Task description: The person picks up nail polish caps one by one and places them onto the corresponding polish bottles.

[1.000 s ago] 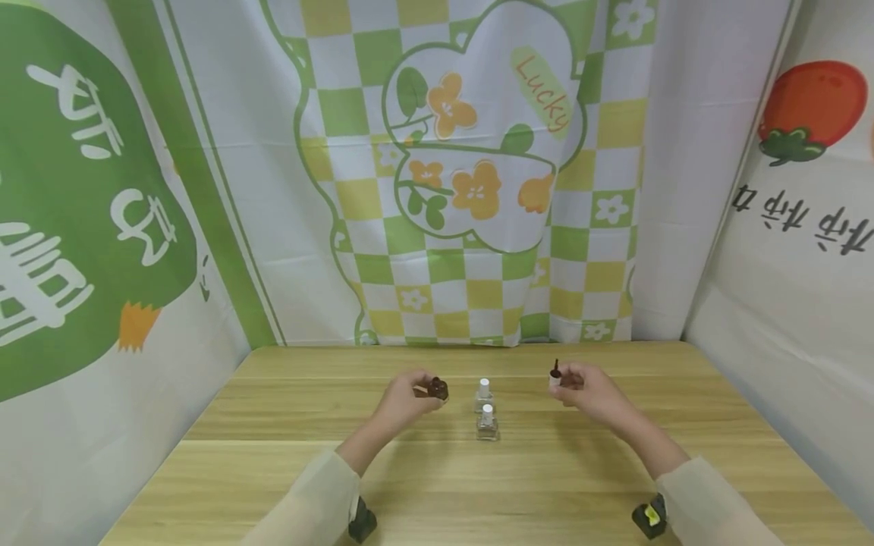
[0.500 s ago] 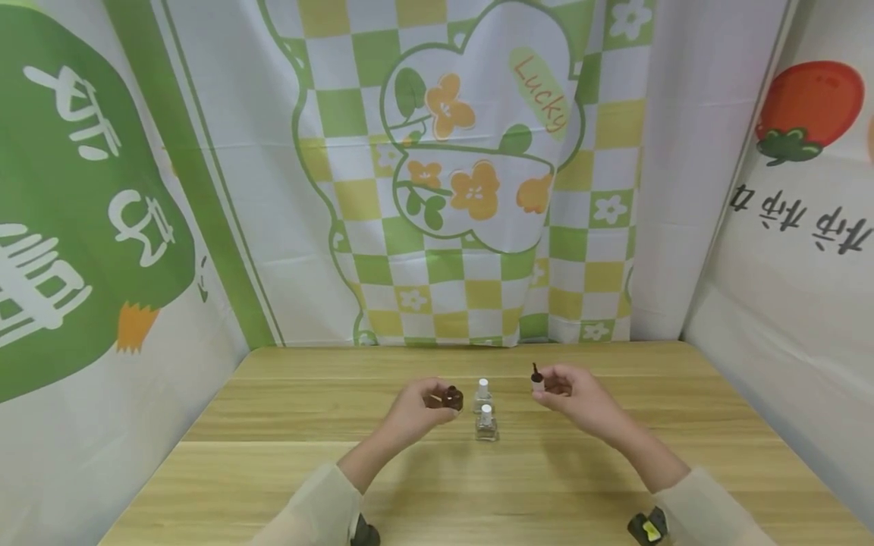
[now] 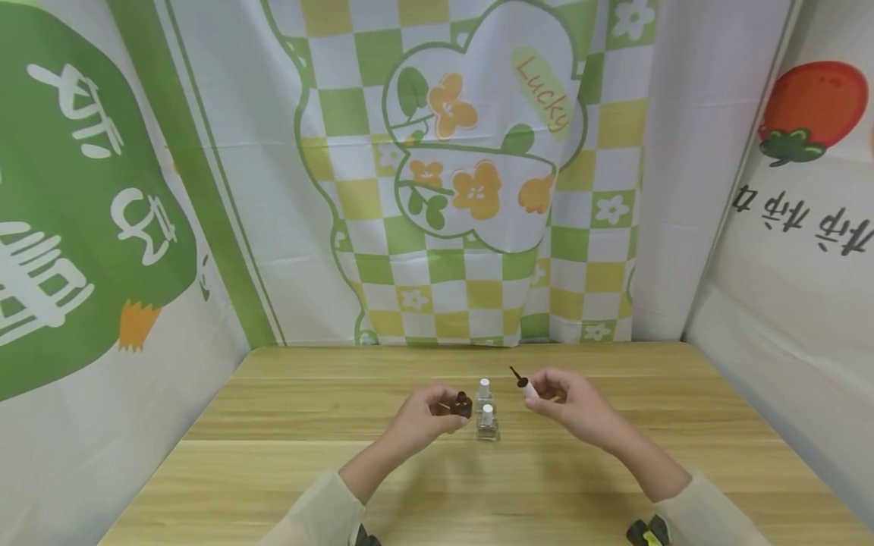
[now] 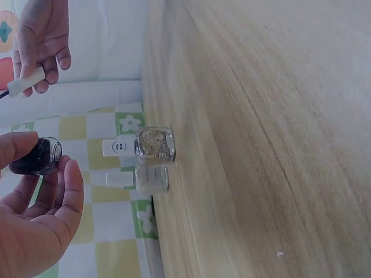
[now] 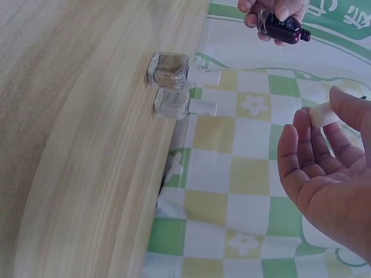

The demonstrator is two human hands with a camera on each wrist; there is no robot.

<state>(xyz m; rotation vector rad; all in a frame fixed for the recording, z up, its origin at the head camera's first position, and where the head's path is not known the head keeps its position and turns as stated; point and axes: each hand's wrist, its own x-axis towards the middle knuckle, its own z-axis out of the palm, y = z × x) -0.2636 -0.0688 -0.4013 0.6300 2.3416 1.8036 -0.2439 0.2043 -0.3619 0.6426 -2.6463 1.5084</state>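
Above the table my left hand grips a small dark red nail polish bottle, its neck uncapped. My right hand pinches the white nail polish cap between thumb and fingers, with its dark brush pointing up and to the left. Between the hands, two capped nail polish bottles stand on the wood. The nearer one, a glitter bottle, has gold flecks inside; the pale bottle behind it looks whitish. Both have white caps.
The light wooden table ends at a green and white checked curtain. Printed cloth hangs on both sides. Dark wrist cameras sit by the sleeves.
Both hands have come closer together, the left moving right with the dark bottle and the right moving left with the cap. The brush has tipped from upright toward the left.
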